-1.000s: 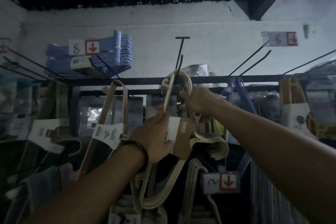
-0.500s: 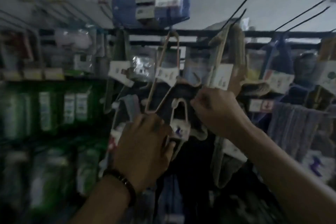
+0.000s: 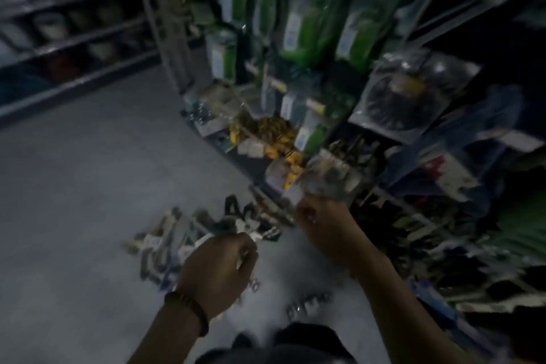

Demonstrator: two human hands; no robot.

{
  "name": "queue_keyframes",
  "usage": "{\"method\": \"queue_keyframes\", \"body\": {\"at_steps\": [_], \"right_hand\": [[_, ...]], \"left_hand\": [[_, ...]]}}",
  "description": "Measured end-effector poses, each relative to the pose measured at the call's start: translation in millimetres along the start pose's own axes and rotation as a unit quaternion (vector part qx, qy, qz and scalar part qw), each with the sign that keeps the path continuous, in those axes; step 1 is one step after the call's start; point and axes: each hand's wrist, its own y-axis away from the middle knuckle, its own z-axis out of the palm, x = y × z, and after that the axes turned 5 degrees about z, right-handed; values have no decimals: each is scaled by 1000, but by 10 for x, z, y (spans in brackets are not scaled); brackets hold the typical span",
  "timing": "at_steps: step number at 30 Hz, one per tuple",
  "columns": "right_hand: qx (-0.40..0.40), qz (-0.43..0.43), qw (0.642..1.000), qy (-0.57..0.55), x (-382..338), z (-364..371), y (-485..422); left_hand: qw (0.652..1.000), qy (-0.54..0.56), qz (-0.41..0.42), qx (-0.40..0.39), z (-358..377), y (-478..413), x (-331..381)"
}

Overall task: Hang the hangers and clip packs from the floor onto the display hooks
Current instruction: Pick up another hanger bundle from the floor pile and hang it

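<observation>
Head view, badly blurred: the left hand [image 3: 218, 269] and right hand [image 3: 323, 229] hover with fingers curled, and whether they pinch anything cannot be told. Just beyond them the hangers and clip packs [image 3: 189, 233] lie heaped on the floor [image 3: 88, 186]. Farther off on the display rack [image 3: 177, 47], a clear bag [image 3: 271, 133] holds yellow clips, with green packs [image 3: 304, 29] above.

Floor packs [image 3: 206, 233] — blurred, contents unclear

Both forearms are bare; a dark beaded bracelet [image 3: 189, 312] rings the left wrist.
</observation>
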Motion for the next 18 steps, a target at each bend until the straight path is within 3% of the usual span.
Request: {"method": "queue_keyframes", "body": {"at_steps": [4, 12, 18], "right_hand": [[-124, 61, 990, 4, 55, 727, -233], [-244, 99, 964, -45, 157, 1820, -1290], [-375, 110, 920, 26, 539, 3010, -2203]], "left_hand": [[995, -2, -88, -37, 322, 276, -663], [964, 53, -260, -32, 568, -21, -1547], [945, 128, -292, -75, 1137, -888, -2350]]}}
